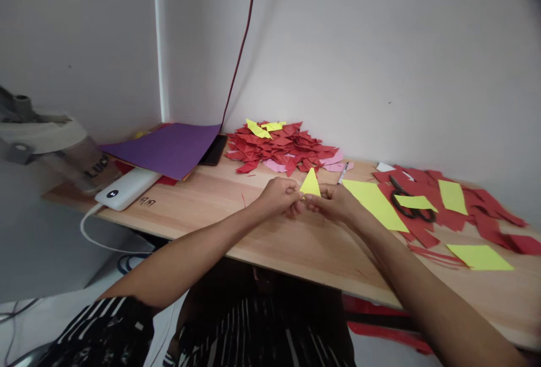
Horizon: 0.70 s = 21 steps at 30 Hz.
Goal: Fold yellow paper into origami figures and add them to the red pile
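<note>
A plain white wall backs a wooden worktop [296,243] that runs from left to right across the head view, with a dark red cord [240,51] hanging down the wall to its rear edge.

Over the middle of the worktop, the left hand [276,195] and the right hand [336,202] meet with fingertips together, both pinching the lower edge of a small yellow folded paper triangle [310,184], which points upward between them, held just above the wood. Both forearms reach in from the bottom of the view, over a black-and-white striped garment [253,333].

Behind the hands lies a heap of red folded paper pieces [283,150], with a few yellow folded pieces [264,128] on top and pale pink pieces [338,163] at its right edge. A pen [343,172] lies just beside the heap. To the right of the right hand, a long yellow paper sheet [374,203] lies flat. Farther right, black scissors [412,200] rest among red paper scraps [473,215], with smaller yellow paper rectangles [452,195] on and near them.

On the left, a purple paper sheet [169,147] curls over a dark phone [214,150], and a white power bank [127,186] sits near the front edge with a white cable [91,231] hanging off it. A clear jug-like container with a grey lid [54,147] stands at the far left.
</note>
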Each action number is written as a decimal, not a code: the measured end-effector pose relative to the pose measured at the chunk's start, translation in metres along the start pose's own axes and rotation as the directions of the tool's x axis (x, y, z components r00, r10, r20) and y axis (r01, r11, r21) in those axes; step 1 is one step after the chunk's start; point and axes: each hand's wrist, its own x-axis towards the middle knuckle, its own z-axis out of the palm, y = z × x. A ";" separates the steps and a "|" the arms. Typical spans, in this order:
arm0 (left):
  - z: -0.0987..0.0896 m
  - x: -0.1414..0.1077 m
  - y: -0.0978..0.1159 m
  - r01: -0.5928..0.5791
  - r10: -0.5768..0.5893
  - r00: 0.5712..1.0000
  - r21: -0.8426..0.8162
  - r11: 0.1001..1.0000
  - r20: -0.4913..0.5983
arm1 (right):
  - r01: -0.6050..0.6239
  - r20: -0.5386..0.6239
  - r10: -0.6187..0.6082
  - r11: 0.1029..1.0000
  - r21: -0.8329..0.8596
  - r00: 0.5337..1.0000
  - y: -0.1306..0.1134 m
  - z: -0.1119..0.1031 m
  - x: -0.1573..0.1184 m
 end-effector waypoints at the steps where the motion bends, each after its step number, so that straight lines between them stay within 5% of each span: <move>1: -0.001 0.000 0.000 -0.005 0.005 1.000 -0.006 1.000 -0.009 | 0.001 0.000 -0.001 1.000 -0.015 1.000 0.001 -0.001 0.000; 15: -0.015 0.006 -0.004 -0.059 0.055 0.993 -0.035 0.998 -0.106 | -0.010 -0.067 0.004 0.996 -0.089 0.998 -0.015 -0.012 -0.010; 21: -0.024 0.010 -0.005 -0.034 0.019 0.988 -0.103 0.994 -0.150 | -0.017 -0.087 0.022 0.998 0.062 0.996 0.000 -0.017 -0.007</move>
